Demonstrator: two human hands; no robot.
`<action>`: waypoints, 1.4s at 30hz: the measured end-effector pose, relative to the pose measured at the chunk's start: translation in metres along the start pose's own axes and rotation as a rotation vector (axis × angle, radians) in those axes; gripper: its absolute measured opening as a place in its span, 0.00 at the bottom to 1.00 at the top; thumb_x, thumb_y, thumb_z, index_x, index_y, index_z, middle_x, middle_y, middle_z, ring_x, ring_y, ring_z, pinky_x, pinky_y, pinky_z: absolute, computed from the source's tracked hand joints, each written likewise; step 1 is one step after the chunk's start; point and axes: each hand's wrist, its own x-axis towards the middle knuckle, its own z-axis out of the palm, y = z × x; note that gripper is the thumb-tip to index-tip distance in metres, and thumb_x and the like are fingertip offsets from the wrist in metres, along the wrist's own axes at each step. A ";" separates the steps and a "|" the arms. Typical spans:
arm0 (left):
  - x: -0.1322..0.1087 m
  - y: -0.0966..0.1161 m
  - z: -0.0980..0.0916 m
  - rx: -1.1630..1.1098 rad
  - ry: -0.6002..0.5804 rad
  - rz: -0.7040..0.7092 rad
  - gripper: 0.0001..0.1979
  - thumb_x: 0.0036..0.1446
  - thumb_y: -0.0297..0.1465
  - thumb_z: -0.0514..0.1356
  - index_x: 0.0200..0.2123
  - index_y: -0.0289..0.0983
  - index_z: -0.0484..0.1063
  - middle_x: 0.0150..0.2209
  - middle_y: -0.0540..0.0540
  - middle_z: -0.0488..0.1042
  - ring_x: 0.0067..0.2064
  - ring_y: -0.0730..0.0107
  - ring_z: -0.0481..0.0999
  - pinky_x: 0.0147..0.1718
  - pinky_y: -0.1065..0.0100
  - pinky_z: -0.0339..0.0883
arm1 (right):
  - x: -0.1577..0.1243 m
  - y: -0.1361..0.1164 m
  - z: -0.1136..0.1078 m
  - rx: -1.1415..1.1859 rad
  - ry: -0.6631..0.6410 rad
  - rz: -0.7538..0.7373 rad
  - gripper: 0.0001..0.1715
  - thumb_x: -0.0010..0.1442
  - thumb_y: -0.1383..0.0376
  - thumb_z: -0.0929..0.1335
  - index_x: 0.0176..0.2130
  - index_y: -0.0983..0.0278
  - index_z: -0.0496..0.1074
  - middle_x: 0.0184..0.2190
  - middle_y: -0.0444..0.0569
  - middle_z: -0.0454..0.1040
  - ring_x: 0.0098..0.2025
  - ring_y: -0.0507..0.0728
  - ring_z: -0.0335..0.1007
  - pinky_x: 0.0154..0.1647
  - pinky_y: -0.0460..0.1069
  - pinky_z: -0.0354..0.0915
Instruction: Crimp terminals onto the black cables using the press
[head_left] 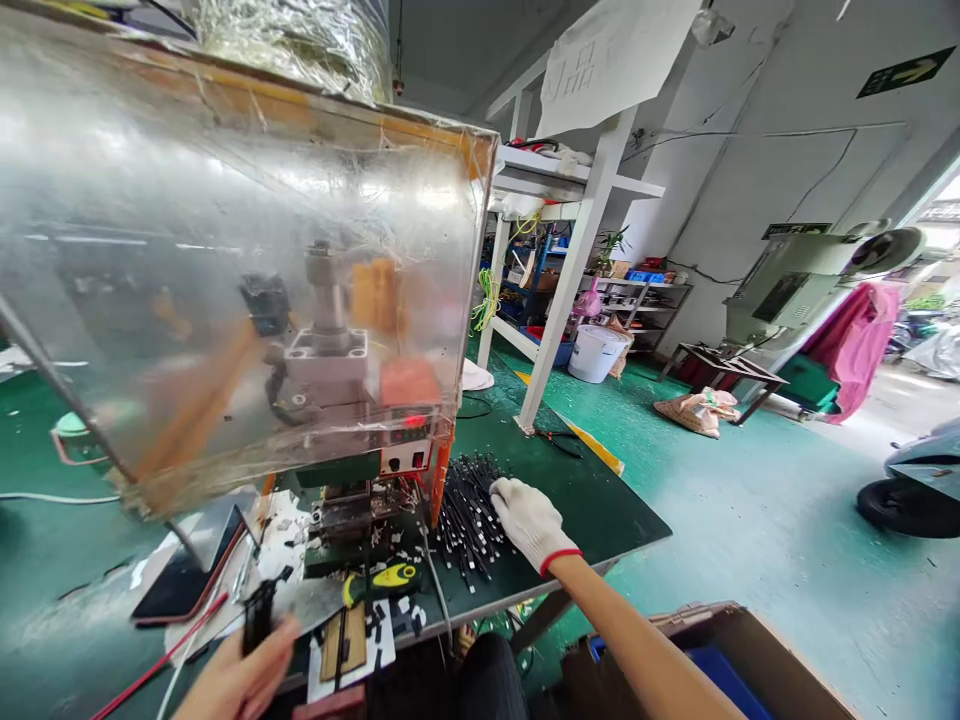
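Observation:
My left hand [244, 670], bare and slightly blurred, is closed on a small black bundle [259, 615] at the bottom left; its exact kind is unclear. My right hand [529, 522] wears a white knit glove with a red cuff. Its fingers curl down onto the right side of a pile of thin black strips [469, 520] with silvery ends, and the fingertips are partly hidden. Left of the pile stands a press machine [328, 360] behind a cloudy plastic shield [187, 300]. A yellow-and-black handled scraper [386, 582] lies in front of it.
A phone [191, 570] and a red rod [161, 655] lie on the left. Black scraps surround the machine's base. A white shelf post [570, 270] rises behind the green table [600, 515]. Below right is a cardboard box [787, 655]; a white bucket [596, 352] stands farther back.

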 end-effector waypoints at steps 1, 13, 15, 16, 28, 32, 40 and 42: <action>0.005 0.002 0.017 -0.001 0.023 0.048 0.25 0.39 0.56 0.66 0.17 0.40 0.69 0.15 0.53 0.68 0.19 0.72 0.65 0.19 0.72 0.62 | 0.009 -0.004 0.006 -0.074 -0.001 0.002 0.16 0.65 0.63 0.58 0.41 0.63 0.73 0.41 0.54 0.75 0.42 0.58 0.73 0.40 0.48 0.61; 0.026 0.017 0.069 -0.055 -0.041 0.053 0.20 0.41 0.51 0.61 0.17 0.41 0.66 0.09 0.63 0.47 0.13 0.79 0.43 0.15 0.72 0.39 | 0.025 -0.005 0.014 -0.160 0.005 0.020 0.16 0.65 0.59 0.60 0.44 0.64 0.70 0.42 0.55 0.73 0.42 0.59 0.74 0.35 0.48 0.59; 0.018 0.017 0.062 -0.063 -0.044 0.039 0.19 0.44 0.49 0.60 0.18 0.41 0.65 0.10 0.63 0.47 0.15 0.79 0.42 0.16 0.72 0.39 | 0.026 -0.009 0.017 -0.179 -0.015 0.021 0.15 0.64 0.61 0.60 0.42 0.65 0.71 0.42 0.56 0.73 0.42 0.59 0.74 0.35 0.48 0.59; 0.013 0.017 0.058 -0.060 -0.044 0.041 0.18 0.44 0.48 0.61 0.18 0.40 0.65 0.11 0.62 0.49 0.15 0.79 0.44 0.16 0.73 0.40 | 0.027 -0.011 0.016 -0.158 -0.013 0.030 0.15 0.65 0.61 0.59 0.41 0.65 0.71 0.42 0.55 0.73 0.41 0.58 0.74 0.35 0.48 0.58; 0.001 -0.009 0.016 0.285 0.018 0.294 0.17 0.48 0.48 0.61 0.24 0.39 0.76 0.29 0.47 0.77 0.35 0.58 0.70 0.37 0.62 0.66 | -0.042 -0.043 -0.005 0.778 -0.136 0.046 0.14 0.57 0.54 0.62 0.35 0.61 0.68 0.19 0.41 0.69 0.21 0.52 0.66 0.24 0.45 0.61; -0.002 -0.011 0.016 0.260 0.066 0.283 0.19 0.46 0.49 0.62 0.21 0.40 0.75 0.24 0.48 0.74 0.32 0.59 0.69 0.34 0.63 0.66 | -0.071 -0.092 0.035 1.046 -0.448 -0.015 0.14 0.53 0.53 0.63 0.29 0.61 0.63 0.12 0.35 0.60 0.12 0.47 0.54 0.13 0.42 0.53; -0.013 -0.008 0.010 -0.042 0.106 0.150 0.30 0.36 0.61 0.63 0.16 0.38 0.69 0.12 0.58 0.55 0.17 0.77 0.53 0.17 0.72 0.49 | -0.053 -0.152 0.084 1.197 -0.502 0.046 0.13 0.54 0.56 0.63 0.28 0.63 0.63 0.13 0.36 0.63 0.10 0.46 0.56 0.11 0.40 0.53; -0.015 -0.010 0.006 -0.064 0.154 0.103 0.32 0.36 0.63 0.61 0.17 0.37 0.70 0.11 0.61 0.49 0.15 0.80 0.47 0.16 0.73 0.41 | -0.050 -0.157 0.087 1.200 -0.503 0.078 0.12 0.54 0.57 0.63 0.27 0.63 0.63 0.12 0.36 0.63 0.10 0.46 0.57 0.11 0.40 0.54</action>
